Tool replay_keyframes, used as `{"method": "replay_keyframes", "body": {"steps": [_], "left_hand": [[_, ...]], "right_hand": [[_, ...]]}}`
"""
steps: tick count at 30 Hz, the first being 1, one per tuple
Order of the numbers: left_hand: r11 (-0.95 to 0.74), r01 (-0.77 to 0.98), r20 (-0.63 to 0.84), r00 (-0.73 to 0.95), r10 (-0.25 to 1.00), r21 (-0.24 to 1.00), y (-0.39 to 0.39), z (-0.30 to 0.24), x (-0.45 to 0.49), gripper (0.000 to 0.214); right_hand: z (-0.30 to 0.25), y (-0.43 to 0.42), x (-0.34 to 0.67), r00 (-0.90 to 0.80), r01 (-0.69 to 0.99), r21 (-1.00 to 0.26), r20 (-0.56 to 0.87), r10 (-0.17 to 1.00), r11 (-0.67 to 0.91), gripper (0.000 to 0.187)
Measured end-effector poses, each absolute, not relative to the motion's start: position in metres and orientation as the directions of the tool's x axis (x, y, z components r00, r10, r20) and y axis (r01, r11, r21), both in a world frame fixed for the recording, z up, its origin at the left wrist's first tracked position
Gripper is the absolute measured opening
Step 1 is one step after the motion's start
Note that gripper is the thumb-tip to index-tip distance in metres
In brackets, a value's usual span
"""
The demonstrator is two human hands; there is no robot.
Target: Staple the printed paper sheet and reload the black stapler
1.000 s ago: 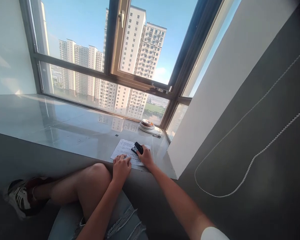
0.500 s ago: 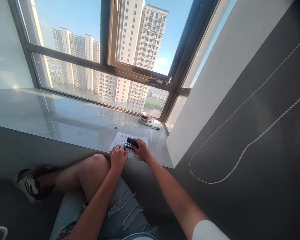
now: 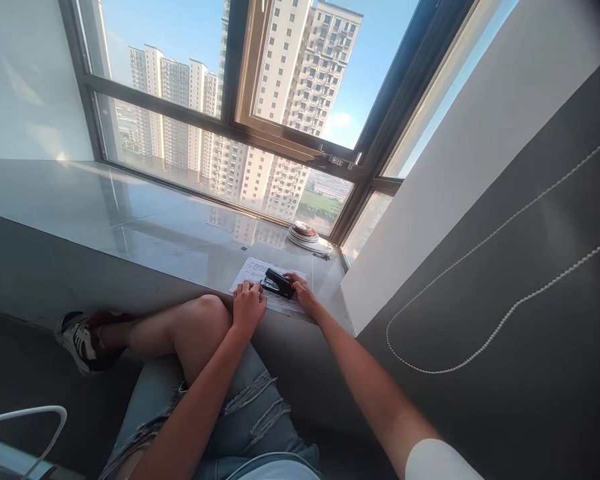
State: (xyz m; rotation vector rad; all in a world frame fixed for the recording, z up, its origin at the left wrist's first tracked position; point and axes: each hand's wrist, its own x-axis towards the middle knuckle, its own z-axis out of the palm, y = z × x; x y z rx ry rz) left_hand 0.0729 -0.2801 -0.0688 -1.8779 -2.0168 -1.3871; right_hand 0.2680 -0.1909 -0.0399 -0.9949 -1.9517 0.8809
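A black stapler [image 3: 279,284] is tilted above written sheets of paper [image 3: 247,269] at the front edge of the window sill. My right hand [image 3: 303,293] grips the stapler's rear end from the right, fingers wrapped round it. The stapler's arm and base stand apart at the end facing left. My left hand [image 3: 249,301] lies on the left front part of the paper, fingers laid out and nothing seen in them. Its fingertips are close to the stapler's front end; whether they touch it I cannot tell.
A round white stack with a coppery top [image 3: 305,231] sits in the sill's [image 3: 180,240] far right corner, a small dark item [image 3: 324,256] beside it. A small dark piece [image 3: 244,249] lies behind the paper. A beaded blind cord [image 3: 430,371] hangs on the right.
My right hand has shifted back along the stapler and turned it, so more of its side shows. My left hand stays on the paper. The whole view has swung slightly.
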Motion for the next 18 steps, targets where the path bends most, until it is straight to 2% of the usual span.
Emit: {"method": "replay_keyframes", "body": {"steps": [5, 9, 12, 15, 18], "left_hand": [[-0.351, 0.588, 0.619, -0.348, 0.704, 0.729, -0.254, -0.048, 0.061, 0.026], [-0.31, 0.34, 0.438, -0.42, 0.795, 0.888, -0.221, -0.032, 0.047, 0.034], [-0.262, 0.372, 0.419, -0.447, 0.791, 0.891, -0.21, -0.036, 0.048, 0.031], [-0.237, 0.505, 0.505, -0.499, 0.704, 0.83, -0.21, -0.045, 0.055, 0.033], [-0.242, 0.558, 0.539, -0.46, 0.706, 0.794, -0.211, -0.051, 0.058, 0.031]], "right_hand": [[-0.032, -0.198, 0.265, -0.44, 0.343, -0.81, 0.308, 0.843, 0.475, 0.057], [-0.033, -0.198, 0.266, -0.401, 0.344, -0.828, 0.297, 0.867, 0.443, 0.056], [-0.036, -0.195, 0.266, -0.388, 0.31, -0.848, 0.301, 0.871, 0.431, 0.054], [-0.039, -0.193, 0.266, -0.412, 0.286, -0.852, 0.303, 0.859, 0.438, 0.051], [-0.041, -0.193, 0.265, -0.359, 0.28, -0.87, 0.299, 0.884, 0.407, 0.05]]}}
